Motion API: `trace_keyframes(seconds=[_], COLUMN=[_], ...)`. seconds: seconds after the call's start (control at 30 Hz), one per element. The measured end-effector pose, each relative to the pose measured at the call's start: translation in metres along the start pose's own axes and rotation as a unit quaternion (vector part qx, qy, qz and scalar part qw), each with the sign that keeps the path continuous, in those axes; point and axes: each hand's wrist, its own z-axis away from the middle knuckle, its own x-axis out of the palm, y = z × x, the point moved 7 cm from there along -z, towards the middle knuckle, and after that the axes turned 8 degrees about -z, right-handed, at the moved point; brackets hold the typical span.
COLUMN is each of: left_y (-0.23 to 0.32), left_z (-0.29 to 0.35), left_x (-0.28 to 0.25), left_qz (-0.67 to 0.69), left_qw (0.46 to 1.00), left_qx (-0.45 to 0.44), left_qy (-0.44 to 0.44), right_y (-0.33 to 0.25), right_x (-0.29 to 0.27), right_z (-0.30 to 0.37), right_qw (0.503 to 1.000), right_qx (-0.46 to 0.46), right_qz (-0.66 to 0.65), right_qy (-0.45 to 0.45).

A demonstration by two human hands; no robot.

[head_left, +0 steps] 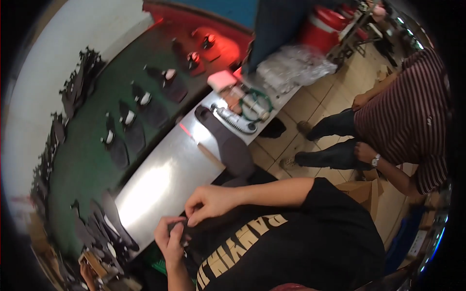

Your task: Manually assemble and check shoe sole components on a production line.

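Low in front of my black shirt, my left hand (169, 240) is closed, with thumb and fingers pinching a small dark piece (185, 236). Fingers bent, my right hand (212, 203) closes on the same spot from above, its fingertips close to the left thumb. Most of the dark piece is hidden by the fingers and blends into the shirt, so its kind is unclear. Beyond my right hand, a dark sole-shaped piece (235, 153) with a slotted narrow end lies on the shiny metal table (145, 194). Beside it rests a thin tan stick (211, 156).
A green conveyor belt (87, 160) carries several dark sole pieces under a red glow. More dark pieces (104, 223) pile at the table's near-left end. A grey-white tool (233, 118) and plastic bags (293, 68) lie farther off. Another person (403, 116) stands at right.
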Motion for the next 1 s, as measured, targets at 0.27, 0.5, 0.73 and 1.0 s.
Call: trace_keyframes(seconds=[0.27, 0.5, 0.73, 1.0], left_y=[-0.029, -0.121, -0.131, -0.103], left_z=[0.001, -0.002, -0.016, -0.036], left_x=[-0.079, -0.004, -0.008, 0.007], left_qz=[0.168, 0.384, 0.391, 0.674], left_qw=[0.936, 0.899, 0.888, 0.729], left_qx=[0.045, -0.127, -0.155, -0.115], left_qy=[0.307, 0.166, 0.185, 0.032], right_y=[-0.111, -0.012, -0.005, -0.036], right_x=[-0.105, -0.11, -0.103, -0.087], right_z=[0.053, 0.038, 0.01, 0.016], right_qw=[0.713, 0.66, 0.702, 0.929], right_qx=[-0.349, -0.162, -0.088, -0.111], right_qz=[0.416, 0.608, 0.598, 0.213], right_qy=[0.444, 0.409, 0.376, 0.281])
